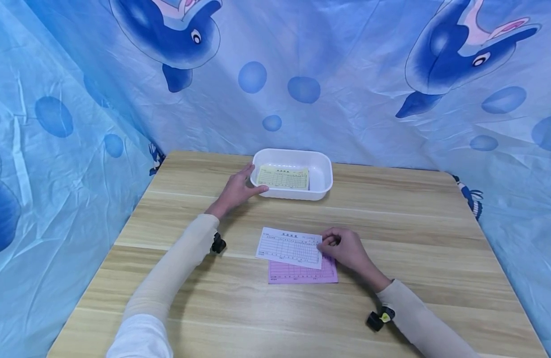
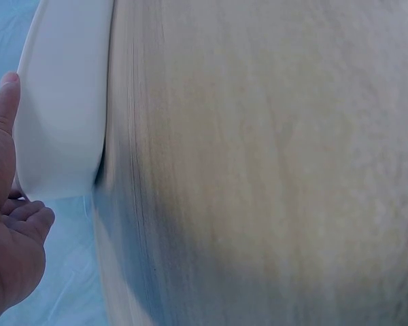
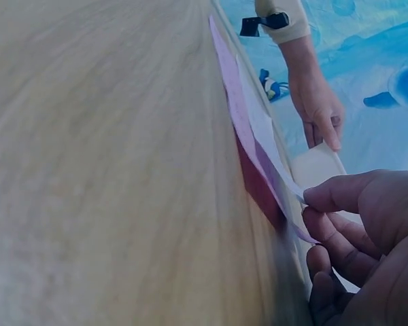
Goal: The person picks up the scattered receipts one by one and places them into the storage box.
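Pinched at its right edge between thumb and curled fingertips of the right hand: a white printed form sheet, that edge lifted slightly, the rest lying askew over a pink printed form sheet on the light wooden table. Just beyond, toward the far edge, a white rounded plastic tray holding a yellow printed form sheet. Resting against the tray's left end, fingers relaxed and thumb along the near wall, not closed around it: the left hand. Behind and around the table, a blue cloth backdrop with dolphin prints.
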Motion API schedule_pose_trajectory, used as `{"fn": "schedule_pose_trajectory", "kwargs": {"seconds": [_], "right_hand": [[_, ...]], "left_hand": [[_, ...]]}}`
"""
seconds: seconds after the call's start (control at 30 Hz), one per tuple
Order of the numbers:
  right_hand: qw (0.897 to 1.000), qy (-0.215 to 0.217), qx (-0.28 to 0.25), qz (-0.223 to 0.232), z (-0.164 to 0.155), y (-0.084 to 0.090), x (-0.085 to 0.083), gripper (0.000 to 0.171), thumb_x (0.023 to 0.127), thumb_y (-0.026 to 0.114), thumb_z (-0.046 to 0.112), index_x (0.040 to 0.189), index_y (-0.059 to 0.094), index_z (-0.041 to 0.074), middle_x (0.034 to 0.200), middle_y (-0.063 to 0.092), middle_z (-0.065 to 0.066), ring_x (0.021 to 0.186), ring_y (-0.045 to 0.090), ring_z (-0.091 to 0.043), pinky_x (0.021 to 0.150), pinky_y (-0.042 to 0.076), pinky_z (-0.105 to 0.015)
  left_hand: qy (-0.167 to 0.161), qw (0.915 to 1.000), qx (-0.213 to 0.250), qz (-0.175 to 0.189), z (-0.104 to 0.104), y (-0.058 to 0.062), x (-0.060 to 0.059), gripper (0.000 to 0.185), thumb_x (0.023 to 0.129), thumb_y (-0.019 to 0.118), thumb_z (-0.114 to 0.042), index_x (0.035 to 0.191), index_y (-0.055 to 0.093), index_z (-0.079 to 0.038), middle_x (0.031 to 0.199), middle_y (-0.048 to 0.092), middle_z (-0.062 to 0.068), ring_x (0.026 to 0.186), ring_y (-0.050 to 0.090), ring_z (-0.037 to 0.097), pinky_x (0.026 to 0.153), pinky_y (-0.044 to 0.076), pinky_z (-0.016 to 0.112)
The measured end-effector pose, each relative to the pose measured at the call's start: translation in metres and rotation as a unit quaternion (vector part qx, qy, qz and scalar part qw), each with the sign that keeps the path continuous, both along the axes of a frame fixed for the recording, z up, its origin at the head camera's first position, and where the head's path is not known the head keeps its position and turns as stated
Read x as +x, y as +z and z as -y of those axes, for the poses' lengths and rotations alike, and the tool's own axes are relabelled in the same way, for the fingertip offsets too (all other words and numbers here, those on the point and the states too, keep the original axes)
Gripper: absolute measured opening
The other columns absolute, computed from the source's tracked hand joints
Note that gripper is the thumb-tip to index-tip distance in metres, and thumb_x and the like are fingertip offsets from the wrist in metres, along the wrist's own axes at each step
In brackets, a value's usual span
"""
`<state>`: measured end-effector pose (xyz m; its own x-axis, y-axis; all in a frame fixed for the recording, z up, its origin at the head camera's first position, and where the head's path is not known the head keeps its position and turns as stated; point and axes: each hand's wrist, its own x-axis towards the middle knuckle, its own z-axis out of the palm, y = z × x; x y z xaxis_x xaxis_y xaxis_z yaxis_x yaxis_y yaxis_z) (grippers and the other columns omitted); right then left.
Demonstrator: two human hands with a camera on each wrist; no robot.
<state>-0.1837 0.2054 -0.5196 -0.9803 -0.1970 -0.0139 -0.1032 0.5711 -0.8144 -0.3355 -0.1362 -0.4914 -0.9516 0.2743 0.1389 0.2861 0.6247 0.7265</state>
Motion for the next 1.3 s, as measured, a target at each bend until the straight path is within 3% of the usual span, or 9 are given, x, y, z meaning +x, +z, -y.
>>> {"fn": "schedule_pose_trajectory", "kwargs": {"seconds": [0.33, 0.67, 0.93, 1.3], "right_hand": [[0.999, -0.016, -0.031, 0.021, -0.004, 0.005, 0.002, 0.01, 0.088, 0.078, 0.014, 0.097, 0.076, 0.009, 0.087, 0.071, -0.002, 0.082, 0.064, -0.019, 0.066, 0.054, -0.025], [0.995, -0.045, -0.081, 0.044, -0.007, 0.017, 0.0, 0.011, 0.092, 0.075, 0.014, 0.098, 0.072, 0.005, 0.082, 0.071, -0.007, 0.071, 0.062, -0.021, 0.052, 0.049, -0.023], [0.996, -0.037, -0.08, 0.0, -0.01, 0.029, -0.006, 0.014, 0.095, 0.074, 0.014, 0.104, 0.074, 0.004, 0.088, 0.076, -0.006, 0.079, 0.069, -0.02, 0.068, 0.057, -0.024], [0.993, -0.03, -0.116, 0.002, -0.011, 0.043, -0.015, 0.019, 0.093, 0.075, 0.011, 0.107, 0.073, -0.002, 0.096, 0.078, -0.015, 0.079, 0.075, -0.016, 0.071, 0.064, -0.034]], "left_hand": [[0.0, 1.0, 0.0, -0.003, 0.0, 0.0, 0.001, 0.106, 0.082, 0.083, -0.051, 0.156, 0.031, 0.005, 0.166, 0.025, 0.023, 0.154, 0.023, 0.033, 0.126, 0.025, 0.044], [0.001, 1.0, -0.003, -0.002, 0.0, 0.001, 0.001, 0.107, 0.082, 0.082, -0.053, 0.156, 0.031, 0.005, 0.166, 0.024, 0.023, 0.154, 0.023, 0.033, 0.126, 0.025, 0.045], [-0.004, 0.9999, -0.003, -0.009, 0.001, 0.0, 0.0, 0.107, 0.082, 0.083, -0.053, 0.156, 0.031, 0.005, 0.165, 0.025, 0.024, 0.154, 0.023, 0.035, 0.126, 0.025, 0.046], [-0.006, 0.9999, -0.005, -0.009, 0.002, 0.001, -0.001, 0.107, 0.083, 0.083, -0.051, 0.156, 0.03, 0.005, 0.165, 0.025, 0.024, 0.154, 0.023, 0.034, 0.126, 0.024, 0.044]]}}
